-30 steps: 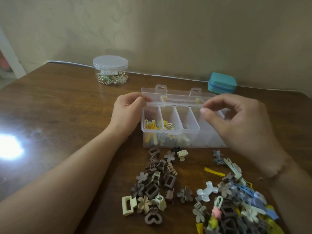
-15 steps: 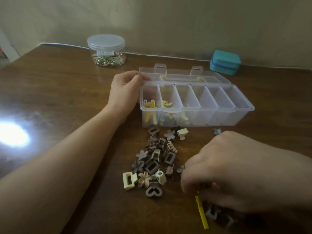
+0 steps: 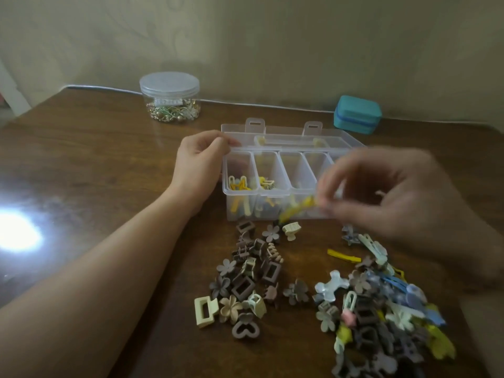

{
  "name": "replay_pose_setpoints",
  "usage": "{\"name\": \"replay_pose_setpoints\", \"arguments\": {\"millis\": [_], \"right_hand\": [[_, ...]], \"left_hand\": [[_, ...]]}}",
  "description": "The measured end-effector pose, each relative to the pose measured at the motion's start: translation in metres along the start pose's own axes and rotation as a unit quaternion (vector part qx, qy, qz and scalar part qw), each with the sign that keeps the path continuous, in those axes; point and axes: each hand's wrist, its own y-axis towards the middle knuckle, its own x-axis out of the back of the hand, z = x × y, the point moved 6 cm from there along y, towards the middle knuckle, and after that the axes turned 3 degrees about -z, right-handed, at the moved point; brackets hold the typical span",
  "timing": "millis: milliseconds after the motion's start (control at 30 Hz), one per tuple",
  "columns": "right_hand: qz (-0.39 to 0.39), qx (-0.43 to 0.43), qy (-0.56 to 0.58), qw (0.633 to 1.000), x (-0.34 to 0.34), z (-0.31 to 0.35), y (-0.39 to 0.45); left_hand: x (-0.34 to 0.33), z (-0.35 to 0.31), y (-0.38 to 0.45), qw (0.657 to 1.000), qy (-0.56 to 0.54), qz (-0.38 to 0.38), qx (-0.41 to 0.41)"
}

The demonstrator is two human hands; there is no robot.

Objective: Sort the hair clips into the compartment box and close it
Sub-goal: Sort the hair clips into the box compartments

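1. The clear compartment box (image 3: pixel 272 186) sits mid-table with its lid (image 3: pixel 289 135) folded back on the far side.
2. Only the two leftmost compartments hold clips, yellow ones; the others look bare, though the right end is hidden by the right hand.
3. Most of the job is left, I judge: a brown and cream clip pile (image 3: pixel 245 279) lies near the box, a mixed blue and yellow pile (image 3: pixel 381 309) to its right, and the lid is unshut.
4. The right hand (image 3: pixel 387 192), blurred, pinches a yellow clip (image 3: pixel 298 210) narrowly between fingertips at the box's near wall.
5. The left hand (image 3: pixel 199 165) curls on the box's far-left corner, steadying it.
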Motion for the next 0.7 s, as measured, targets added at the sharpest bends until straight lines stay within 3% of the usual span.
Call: {"name": "replay_pose_setpoints", "arguments": {"millis": [67,100,233,333,400,467,567,700], "right_hand": [[-0.164,-0.053,-0.030,0.985,0.017,-0.022,0.003],[-0.211,-0.057,-0.065,0.974,0.020,-0.026,0.006],[-0.174,-0.056,-0.166,0.969,0.003,-0.038,0.009],[-0.145,-0.036,-0.140,0.979,0.009,-0.029,0.008],[-0.090,-0.043,-0.104,0.990,0.017,-0.023,0.005],[0.054,-0.092,-0.153,0.982,0.014,-0.027,-0.001],[0.255,-0.142,-0.311,0.904,-0.003,-0.036,-0.015],[0.300,-0.163,-0.388,0.856,-0.014,-0.043,-0.020]], "left_hand": [[0.000,0.001,0.001,1.000,0.002,0.000,-0.001],[0.001,0.001,0.001,1.000,0.003,-0.001,-0.001],[0.001,0.003,0.000,1.000,0.003,0.004,0.002],[0.000,0.004,0.001,1.000,-0.001,0.009,0.007],[0.001,0.005,0.001,1.000,-0.005,0.007,0.013],[0.000,0.005,0.001,1.000,-0.009,0.007,0.014],[-0.001,0.004,0.000,1.000,-0.008,0.008,0.010],[0.000,0.005,0.001,1.000,-0.007,0.010,0.014]]}}
